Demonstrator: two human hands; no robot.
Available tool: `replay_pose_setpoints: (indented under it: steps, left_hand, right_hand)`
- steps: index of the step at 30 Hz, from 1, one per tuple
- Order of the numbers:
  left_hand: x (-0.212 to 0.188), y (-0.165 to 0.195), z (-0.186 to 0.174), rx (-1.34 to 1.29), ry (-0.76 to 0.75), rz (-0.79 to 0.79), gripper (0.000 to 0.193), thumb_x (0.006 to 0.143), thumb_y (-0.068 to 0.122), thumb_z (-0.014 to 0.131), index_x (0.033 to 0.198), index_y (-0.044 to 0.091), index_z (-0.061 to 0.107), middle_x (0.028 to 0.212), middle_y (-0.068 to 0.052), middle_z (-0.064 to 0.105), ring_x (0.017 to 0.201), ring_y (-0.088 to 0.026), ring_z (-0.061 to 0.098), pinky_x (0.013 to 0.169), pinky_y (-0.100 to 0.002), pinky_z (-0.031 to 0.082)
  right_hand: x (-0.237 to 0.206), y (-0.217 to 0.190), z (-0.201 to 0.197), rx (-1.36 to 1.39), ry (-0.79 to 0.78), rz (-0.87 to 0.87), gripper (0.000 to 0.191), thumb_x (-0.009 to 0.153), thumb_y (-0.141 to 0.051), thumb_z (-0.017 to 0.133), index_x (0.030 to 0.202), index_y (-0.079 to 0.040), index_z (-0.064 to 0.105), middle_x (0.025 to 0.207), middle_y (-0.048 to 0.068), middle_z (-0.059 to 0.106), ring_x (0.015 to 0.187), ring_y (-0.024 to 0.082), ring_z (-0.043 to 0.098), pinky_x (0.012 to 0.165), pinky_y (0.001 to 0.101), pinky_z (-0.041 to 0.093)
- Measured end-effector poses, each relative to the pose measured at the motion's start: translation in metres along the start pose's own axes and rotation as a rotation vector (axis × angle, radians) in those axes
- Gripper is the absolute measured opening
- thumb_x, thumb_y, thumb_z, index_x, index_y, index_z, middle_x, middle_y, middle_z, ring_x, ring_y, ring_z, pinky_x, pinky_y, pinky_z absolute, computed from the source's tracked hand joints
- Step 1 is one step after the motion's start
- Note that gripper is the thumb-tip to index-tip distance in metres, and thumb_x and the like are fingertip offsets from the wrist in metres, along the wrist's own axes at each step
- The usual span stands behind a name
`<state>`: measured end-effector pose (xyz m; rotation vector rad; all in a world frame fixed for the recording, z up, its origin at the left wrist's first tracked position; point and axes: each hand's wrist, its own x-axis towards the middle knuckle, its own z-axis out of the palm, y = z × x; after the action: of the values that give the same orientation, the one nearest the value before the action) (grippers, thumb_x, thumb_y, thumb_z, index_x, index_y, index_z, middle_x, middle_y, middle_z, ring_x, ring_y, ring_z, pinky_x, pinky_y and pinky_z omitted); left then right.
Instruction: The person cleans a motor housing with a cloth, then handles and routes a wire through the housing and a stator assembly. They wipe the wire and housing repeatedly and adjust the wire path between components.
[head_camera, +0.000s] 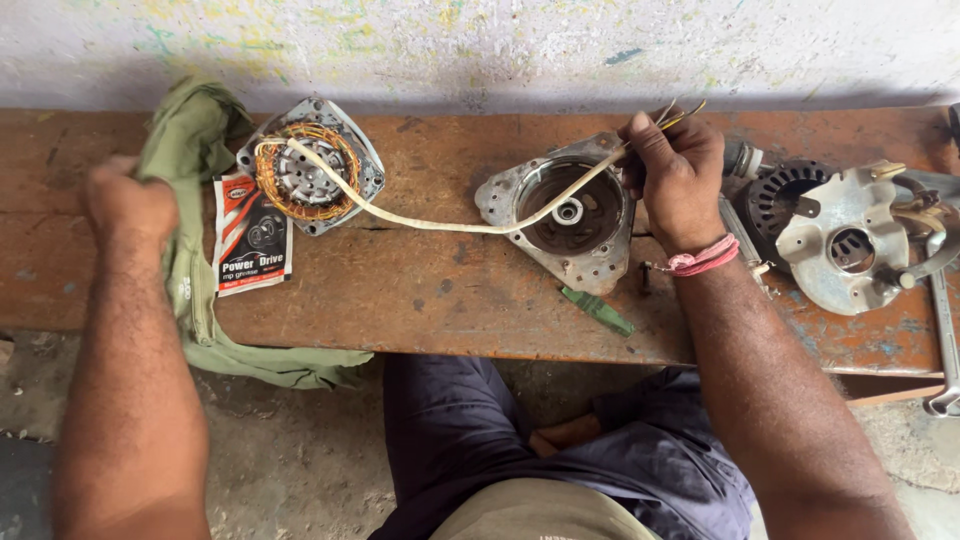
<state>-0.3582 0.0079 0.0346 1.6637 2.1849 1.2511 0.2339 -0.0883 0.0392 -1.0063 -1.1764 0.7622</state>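
Right grip (668, 165) pinches cable (440, 222); left (128, 200) on cloth (190, 150).

Soft, even daylight fills the scene, with only weak shadows under the parts on the desk (420, 290). The picture is sharp, no glare; edges bend slightly outward.

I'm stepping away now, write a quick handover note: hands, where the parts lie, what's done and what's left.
Left hand rests on the green cloth at the bench's left end.
Right hand pinches the wire ends of the white sleeved lead above the round metal end cover.
The lead runs from the copper-wound stator.
Done: motor apart.
Left: seemingly routing the lead and reassembly.
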Motion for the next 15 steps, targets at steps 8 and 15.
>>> replay_pose_setpoints:
  steps: [8, 15]
  left_hand:
    - [-0.054, 0.060, -0.062, -1.011, 0.023, -0.104, 0.029, 0.098, 0.020, 0.062, 0.121, 0.002, 0.064, 0.111, -0.010, 0.069, 0.097, -0.019, 0.068, 0.086, -0.034, 0.058]
    - [-0.225, 0.207, -0.082, -1.271, 0.108, 0.443, 0.031, 0.101, 0.024, 0.060, 0.122, 0.001, 0.061, 0.107, -0.007, 0.068, 0.087, -0.015, 0.066, 0.078, -0.031, 0.060]
  right_hand:
    - [0.001, -0.008, 0.001, 0.094, 0.038, 0.016, 0.020, 0.111, -0.018, 0.064, 0.105, 0.001, 0.066, 0.075, 0.006, 0.066, 0.054, 0.011, 0.058, 0.047, 0.0254, 0.044]
    - [0.003, -0.021, -0.001, -0.560, 0.242, -0.563, 0.045, 0.112, -0.030, 0.060, 0.130, 0.009, 0.048, 0.100, 0.015, 0.067, 0.084, 0.019, 0.068, 0.067, 0.0297, 0.059]
